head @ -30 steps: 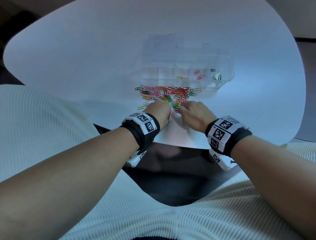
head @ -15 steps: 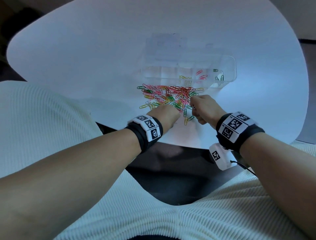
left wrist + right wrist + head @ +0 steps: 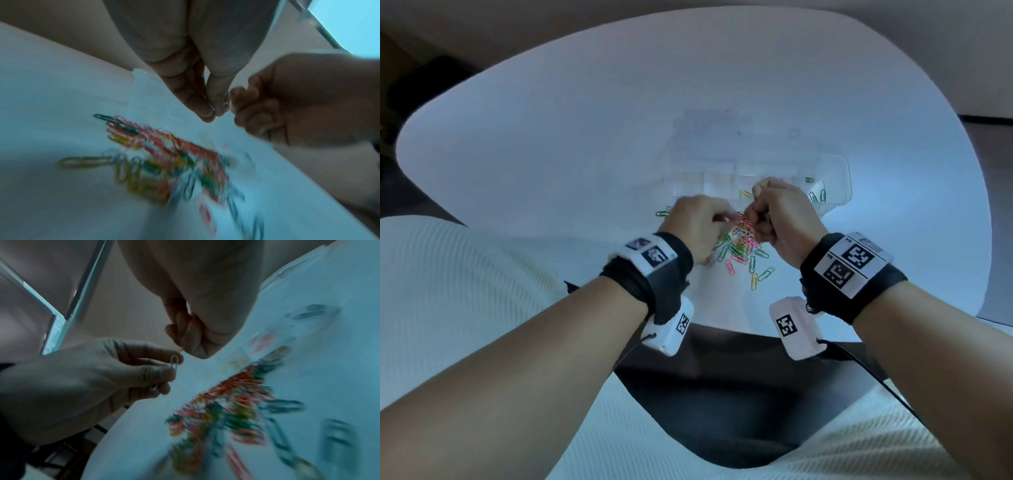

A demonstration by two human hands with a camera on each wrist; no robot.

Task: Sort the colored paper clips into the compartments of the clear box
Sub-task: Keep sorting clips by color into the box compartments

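A heap of colored paper clips [image 3: 739, 246] lies on the white table [image 3: 551, 154], just in front of the clear compartment box [image 3: 835, 171]. In the box, green clips [image 3: 819, 196] lie in the right compartment and yellow ones [image 3: 744, 194] near the middle. My left hand [image 3: 722, 217] hovers above the heap and pinches a pale paper clip [image 3: 174, 361] between thumb and forefinger. My right hand [image 3: 756, 209] is right beside it at the box's front wall, fingers curled into a fist. No clip shows in it. The wrist views are blurred over the heap [image 3: 164, 162].
A few loose clips [image 3: 760, 277] lie scattered toward the table's near edge [image 3: 722, 322]. One green clip [image 3: 662, 213] lies left of my left hand. The box's open lid [image 3: 709, 133] lies flat behind it. My lap is below the table edge.
Both hands have risen off the heap and moved toward the box. The left hand now pinches a pale clip. Some clips have spread toward the near edge.
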